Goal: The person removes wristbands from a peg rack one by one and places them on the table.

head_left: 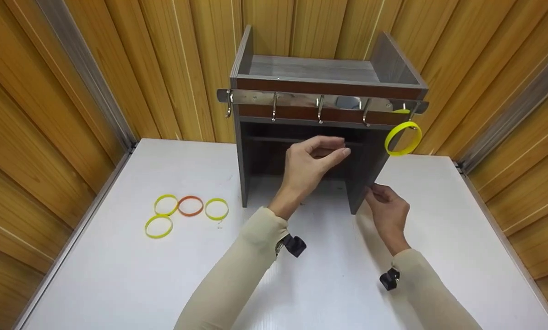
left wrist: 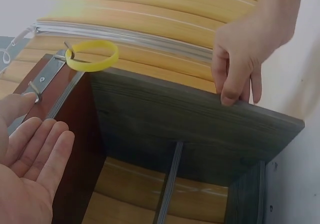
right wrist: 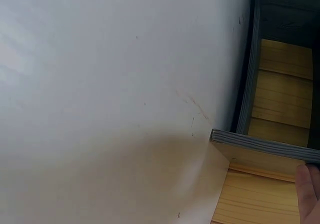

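Observation:
A grey wooden shelf unit (head_left: pixel 365 169) stands on the white table, a metal hook rail (head_left: pixel 292 100) across its front. On the rail's far-right hook hangs a yellow wristband (head_left: pixel 403 153), also visible in the left wrist view as a yellow ring (left wrist: pixel 92 66). My left hand (head_left: pixel 304 167) is held in front of the unit below the rail, fingers loosely extended, holding nothing. My right hand (head_left: pixel 388 213) pinches the front edge of the right side panel, low down; in the left wrist view its thumb (left wrist: pixel 232 86) lies over that edge.
Left of the unit lie an orange wristband (head_left: pixel 190 215) and three yellow wristbands (head_left: pixel 216 218) flat on the white table (head_left: pixel 118 275). Wood-patterned walls (head_left: pixel 200 68) enclose the back and sides. The other rail hooks (head_left: pixel 274 110) show no bands.

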`<action>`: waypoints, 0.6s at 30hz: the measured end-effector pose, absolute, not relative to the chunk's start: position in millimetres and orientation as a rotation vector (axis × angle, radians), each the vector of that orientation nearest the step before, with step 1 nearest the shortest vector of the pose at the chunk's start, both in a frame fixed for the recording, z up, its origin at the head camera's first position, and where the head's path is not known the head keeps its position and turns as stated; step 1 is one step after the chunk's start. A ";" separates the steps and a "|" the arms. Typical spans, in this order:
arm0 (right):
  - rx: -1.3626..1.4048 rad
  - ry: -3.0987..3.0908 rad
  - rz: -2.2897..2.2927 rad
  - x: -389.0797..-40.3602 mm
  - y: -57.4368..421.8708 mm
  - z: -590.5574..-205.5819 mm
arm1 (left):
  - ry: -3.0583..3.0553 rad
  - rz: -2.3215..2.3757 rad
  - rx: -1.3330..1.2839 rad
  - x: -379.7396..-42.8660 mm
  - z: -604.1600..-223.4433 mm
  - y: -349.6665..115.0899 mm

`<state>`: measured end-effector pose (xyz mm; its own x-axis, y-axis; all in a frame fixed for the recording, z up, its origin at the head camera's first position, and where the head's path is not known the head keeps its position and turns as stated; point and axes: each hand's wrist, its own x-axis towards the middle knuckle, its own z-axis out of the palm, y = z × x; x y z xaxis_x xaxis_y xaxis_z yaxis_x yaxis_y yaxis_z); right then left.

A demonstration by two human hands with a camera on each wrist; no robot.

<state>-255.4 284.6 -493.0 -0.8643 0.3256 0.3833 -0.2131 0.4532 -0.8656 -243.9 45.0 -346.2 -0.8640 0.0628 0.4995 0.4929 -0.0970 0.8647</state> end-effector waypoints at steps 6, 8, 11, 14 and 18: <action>-0.062 -2.198 1.394 -255.8 285.6 -493.4 | -1.892 -2.076 -0.618 -246.8 -338.4 60.9; -0.062 -2.196 1.404 -255.9 285.8 -493.2 | -1.900 -2.081 -0.624 -247.7 -336.5 65.3; -0.077 -2.208 1.410 -255.5 286.0 -492.4 | -1.909 -2.106 -0.644 -249.7 -334.3 71.8; -0.091 -2.216 1.403 -255.2 285.5 -492.0 | -1.942 -2.125 -0.643 -251.3 -333.1 78.4; -0.087 -2.215 1.352 -256.6 285.0 -492.6 | -2.011 -2.112 -0.634 -252.9 -332.0 87.1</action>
<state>-256.6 285.0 -492.6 -0.8532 0.3226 0.4098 -0.2170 0.4949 -0.8414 -252.9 87.1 -332.0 -0.8979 0.1737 0.4045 0.3955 -0.0852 0.9145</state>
